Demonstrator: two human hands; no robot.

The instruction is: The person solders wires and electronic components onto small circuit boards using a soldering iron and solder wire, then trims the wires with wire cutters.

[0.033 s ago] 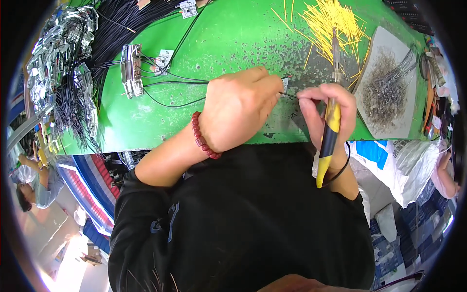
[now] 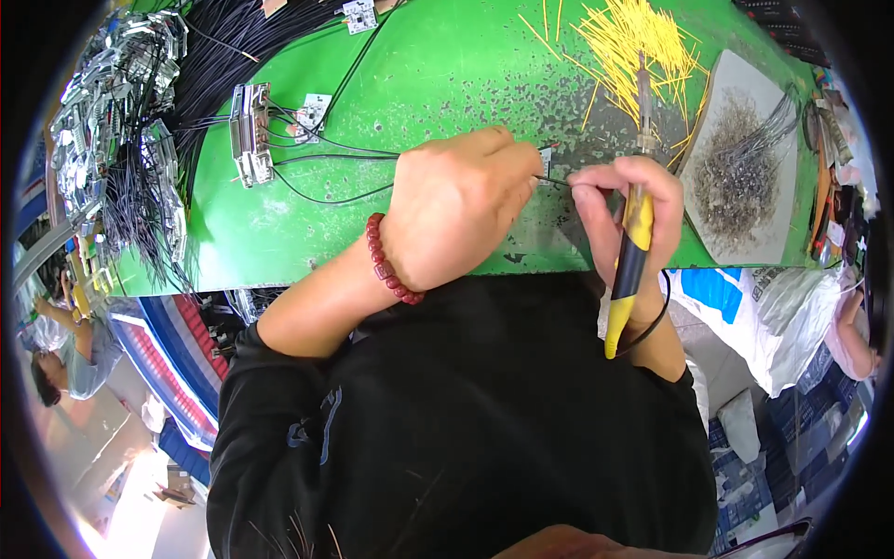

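Note:
My left hand [image 2: 456, 205], wearing a red bead bracelet [image 2: 384, 265], is closed on a black wire [image 2: 345, 156]; its fingertips are mostly hidden under the hand. The wire's end runs out toward my right hand [image 2: 643, 200], where thumb and forefinger meet at its tip. That same hand grips a soldering iron [image 2: 635, 247] with a yellow and black handle, its metal tip pointing away from me over the bench. Just past my left fingers a small white circuit board [image 2: 546, 160] partly shows. More black wires lead left to a metal bracket-like part [image 2: 250, 135] and another circuit board [image 2: 312, 118].
A pile of thin yellow tubes [image 2: 643, 47] lies at the far right of the green bench [image 2: 326, 247]. Nearby is a grey board [image 2: 731, 88] with dark residue and wire scraps. Metal parts [image 2: 121, 102] and black wires [image 2: 223, 74] crowd the left. Other people are at both sides.

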